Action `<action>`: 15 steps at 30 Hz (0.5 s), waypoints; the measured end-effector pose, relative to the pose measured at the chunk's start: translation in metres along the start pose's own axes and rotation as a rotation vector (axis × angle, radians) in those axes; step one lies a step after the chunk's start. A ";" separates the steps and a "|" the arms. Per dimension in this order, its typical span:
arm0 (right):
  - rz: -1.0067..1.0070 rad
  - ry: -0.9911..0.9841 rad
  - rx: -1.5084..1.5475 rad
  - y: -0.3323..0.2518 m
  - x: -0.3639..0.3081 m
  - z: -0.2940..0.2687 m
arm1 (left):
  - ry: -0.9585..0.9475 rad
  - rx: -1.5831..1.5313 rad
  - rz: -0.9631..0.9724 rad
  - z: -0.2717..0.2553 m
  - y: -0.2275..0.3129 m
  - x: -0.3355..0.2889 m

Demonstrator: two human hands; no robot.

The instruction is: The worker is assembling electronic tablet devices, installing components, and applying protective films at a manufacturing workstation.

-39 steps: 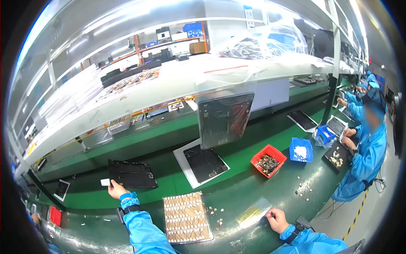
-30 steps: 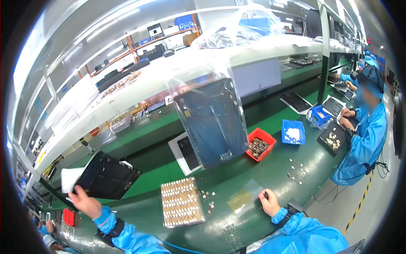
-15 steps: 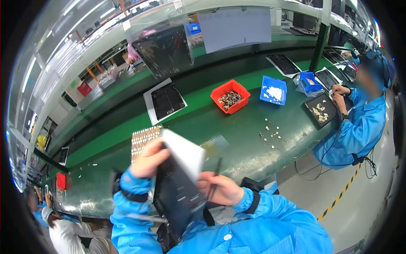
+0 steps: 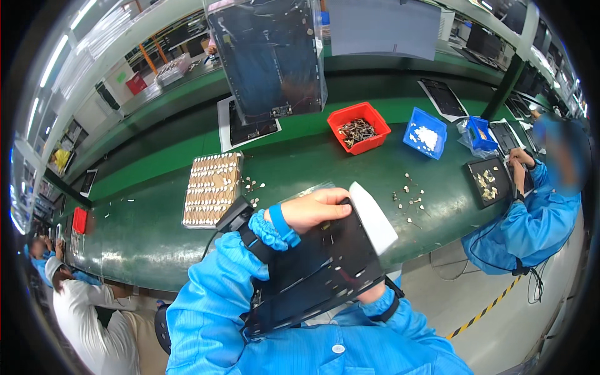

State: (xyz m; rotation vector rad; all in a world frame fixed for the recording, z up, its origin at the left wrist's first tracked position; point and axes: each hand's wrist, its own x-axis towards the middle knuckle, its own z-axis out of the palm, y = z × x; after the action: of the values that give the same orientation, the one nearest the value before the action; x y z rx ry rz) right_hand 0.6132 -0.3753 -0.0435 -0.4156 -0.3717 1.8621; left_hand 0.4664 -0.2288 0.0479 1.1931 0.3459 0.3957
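The person holds a flat black rectangular panel, dark and thin like the back cover of a laptop, close to the chest and tilted so that its far edge rises toward the green workbench. The left hand lies over the panel's upper edge with its fingers curled down onto the black surface, clamping it. The right hand is almost wholly hidden beneath the panel's lower right edge (only a sliver of skin above the blue cuff shows), so it cannot be told how its fingers are set, though it is in contact with the panel from below. A white sheet lies against the panel's upper right corner, just beside the left hand's fingertips.

On the workbench beyond the panel rests a grey tray of small pale parts in rows, with loose pale pieces scattered just beside it. Farther right stand a red plastic bin of dark metal parts and a blue plastic bin of white pieces, near each other but apart. A large transparent-wrapped dark board stands upright behind them. At the right a co-worker in a blue coat sits at the bench.
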 end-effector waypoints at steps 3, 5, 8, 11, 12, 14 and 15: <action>0.053 0.115 0.304 -0.014 -0.025 -0.002 | 0.245 0.616 -0.008 -0.048 -0.026 0.007; 0.061 0.163 0.222 -0.012 -0.040 -0.001 | 0.267 0.751 -0.015 -0.054 -0.034 0.016; 0.090 0.189 0.211 -0.006 -0.054 -0.010 | 0.308 0.907 0.019 -0.058 -0.056 0.033; 0.238 0.200 0.050 -0.012 -0.070 -0.010 | 0.365 1.099 -0.026 -0.046 -0.067 0.041; 0.370 0.204 -0.084 -0.016 -0.074 -0.011 | 0.351 1.086 -0.018 -0.042 -0.071 0.042; 0.390 0.270 -0.146 -0.026 -0.079 -0.014 | 0.415 1.279 0.004 -0.034 -0.075 0.038; 0.337 0.241 -0.345 -0.040 -0.081 -0.024 | 0.421 1.319 -0.011 -0.030 -0.072 0.033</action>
State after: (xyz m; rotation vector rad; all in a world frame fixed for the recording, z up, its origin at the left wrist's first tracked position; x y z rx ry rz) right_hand 0.6815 -0.4380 -0.0384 -0.9789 -0.4820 2.0448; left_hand 0.4900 -0.2116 -0.0318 2.3881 1.0730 0.4032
